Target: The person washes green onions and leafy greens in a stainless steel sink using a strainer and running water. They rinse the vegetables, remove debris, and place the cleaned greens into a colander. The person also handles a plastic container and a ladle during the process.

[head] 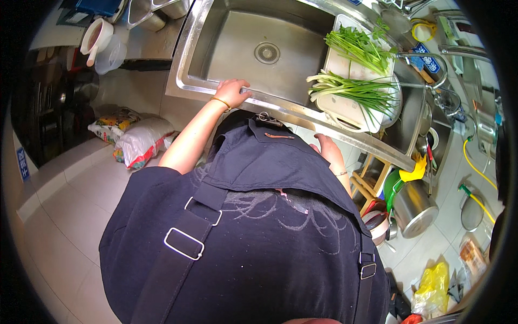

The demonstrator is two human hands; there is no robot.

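My left hand (232, 93) rests on the front rim of a stainless steel sink (238, 48), its thumb apart from the other fingers. Inside the basin a round drain strainer (267, 53) shows. My right hand (330, 152) hangs below the sink's front edge, beside my black apron (279, 162), with nothing seen in it and part of it hidden by the apron. Across the sink's right side lie a white tray or board (342, 65) with leafy celery stalks (358, 46) and a white cutting board (344, 113) with a bunch of scallions (356, 93).
At the back left are a white pot (99, 34) and a clear plastic bowl (111, 54). Filled sacks (141, 139) lie on the left floor. A large steel pot (417, 208), a yellow glove (415, 169) and a yellow bag (432, 285) are at the right.
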